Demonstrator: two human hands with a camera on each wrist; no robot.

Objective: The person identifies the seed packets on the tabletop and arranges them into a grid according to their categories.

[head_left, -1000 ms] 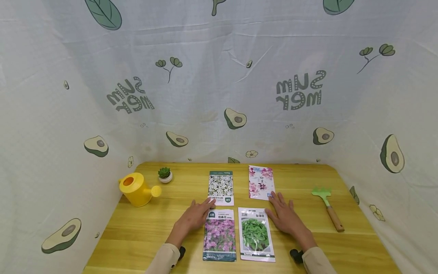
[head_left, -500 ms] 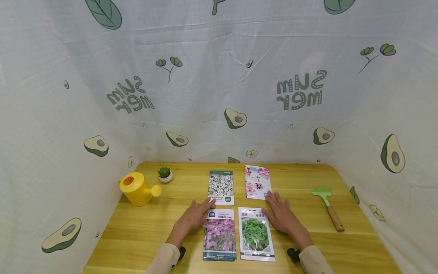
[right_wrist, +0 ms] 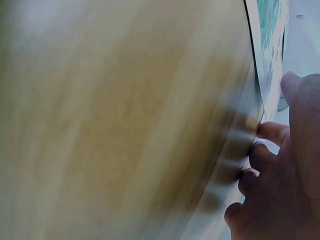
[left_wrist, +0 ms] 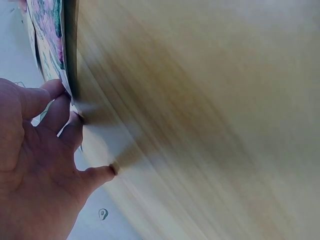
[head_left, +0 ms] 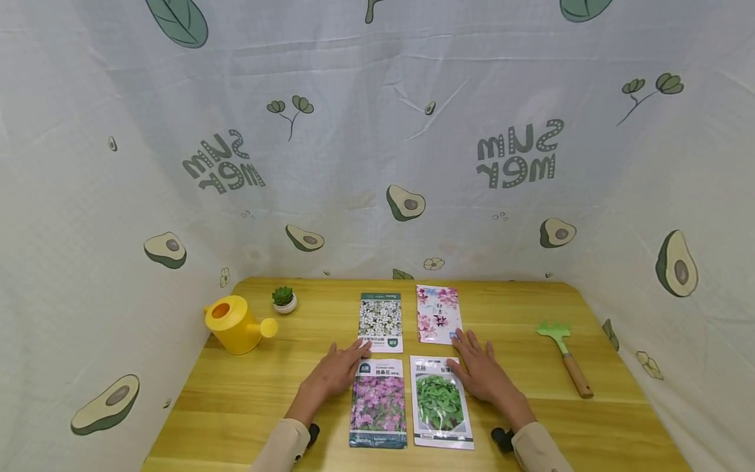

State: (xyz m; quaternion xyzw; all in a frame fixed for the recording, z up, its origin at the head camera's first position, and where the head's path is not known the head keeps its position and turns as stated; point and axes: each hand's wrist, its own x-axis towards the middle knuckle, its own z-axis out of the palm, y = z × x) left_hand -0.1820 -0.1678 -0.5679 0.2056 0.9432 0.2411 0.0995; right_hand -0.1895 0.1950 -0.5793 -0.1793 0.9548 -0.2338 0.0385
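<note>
Four-part layout aside, several seed packets lie flat on the wooden table: one with white flowers (head_left: pixel 380 320), one with pink blossoms (head_left: pixel 438 313), one with purple flowers (head_left: pixel 378 408) and one with green leaves (head_left: pixel 440 405). My left hand (head_left: pixel 335 372) lies at their left, fingertips on the white-flower packet's lower left corner and thumb at the purple-flower packet's top edge. On the other side, my right hand (head_left: pixel 482 372) touches the pink-blossom packet's lower right corner with extended fingers. Its thumb overlaps the green-leaf packet's upper right corner.
A yellow watering can (head_left: pixel 234 325) and a small potted succulent (head_left: pixel 284 300) stand at the back left. Toward the right lies a green hand rake (head_left: pixel 564 357) with a wooden handle. A printed cloth (head_left: pixel 348 157) hangs behind the wooden table (head_left: pixel 236 419).
My right hand has shifted left, and the pink-blossom packet has slid left with it, closer to the white-flower packet. The left hand has stayed in place.
</note>
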